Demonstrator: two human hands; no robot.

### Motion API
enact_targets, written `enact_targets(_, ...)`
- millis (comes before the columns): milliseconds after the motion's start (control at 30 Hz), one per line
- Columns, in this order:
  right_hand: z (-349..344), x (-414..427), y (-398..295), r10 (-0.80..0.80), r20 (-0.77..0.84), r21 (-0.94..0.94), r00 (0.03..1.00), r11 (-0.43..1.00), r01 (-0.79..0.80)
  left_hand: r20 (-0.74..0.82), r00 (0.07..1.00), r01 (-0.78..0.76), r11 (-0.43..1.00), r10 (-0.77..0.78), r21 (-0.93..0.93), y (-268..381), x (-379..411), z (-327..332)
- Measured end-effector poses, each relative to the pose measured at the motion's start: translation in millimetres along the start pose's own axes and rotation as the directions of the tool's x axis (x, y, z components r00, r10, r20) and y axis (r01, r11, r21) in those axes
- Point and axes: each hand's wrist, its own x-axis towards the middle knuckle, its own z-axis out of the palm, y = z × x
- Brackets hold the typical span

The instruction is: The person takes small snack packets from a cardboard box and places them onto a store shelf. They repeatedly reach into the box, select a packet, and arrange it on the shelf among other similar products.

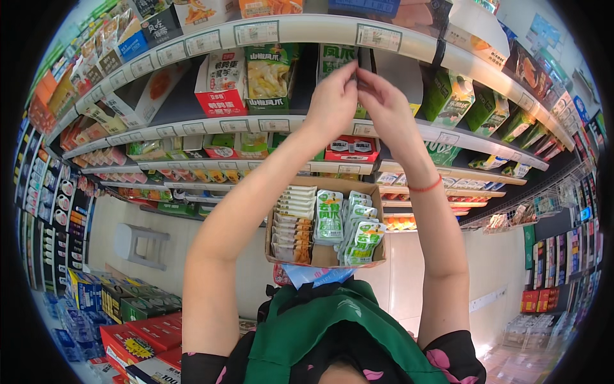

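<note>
Both my hands are raised to a shelf of packaged snacks, fingertips close together. My left hand (334, 102) and my right hand (389, 104) have bent fingers, which hide whatever may be between them. Behind my left fingertips stands a green-and-white snack package (336, 55), partly covered. A grey-white display box (397, 77) is just beyond my right hand. Below my forearms, against the lower shelves, sits an open cardboard box (327, 256). Inside it are green-and-white snack pouches (329, 216), more pouches piled at the right (363, 242), and brown-and-white packets (292, 246) on the left.
A red display box (220, 89) and a green snack bag (268, 74) stand left of my hands. Green cartons (448, 98) line the right. Above runs a shelf edge (316, 32) with price tags. A grey stool (139, 246) and stacked red boxes (144, 338) occupy the floor at left.
</note>
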Motion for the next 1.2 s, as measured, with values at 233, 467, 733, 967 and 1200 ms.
enact_targets(233, -3, 62, 31, 0.049, -0.082, -0.302, 0.995, 0.951, -0.072, -0.057, 0.990, 0.131, 0.987, -0.126, 0.093, -32, 51, 1)
enact_targets(467, 0, 63, 8, 0.137, 0.085, -0.596, 0.987, 0.800, -0.060, 0.046, 0.936, 0.350, 0.936, -0.349, -0.020, -28, 47, -7)
enact_targets(733, -5, 60, -7, 0.206, 0.348, -0.708, 0.914, 0.698, 0.112, 0.101, 0.906, 0.416, 0.909, -0.411, -0.035, -11, 47, -18)
enact_targets(967, -9, 51, 5, -0.040, 0.365, -0.759, 0.930, 0.566, 0.322, 0.098, 0.903, 0.420, 0.908, -0.418, -0.004, -9, 52, -11)
enact_targets(1200, -6, 22, -48, -0.132, 0.347, -0.673, 0.928, 0.654, 0.345, 0.214, 0.922, 0.373, 0.888, -0.322, -0.268, 46, 32, -33)
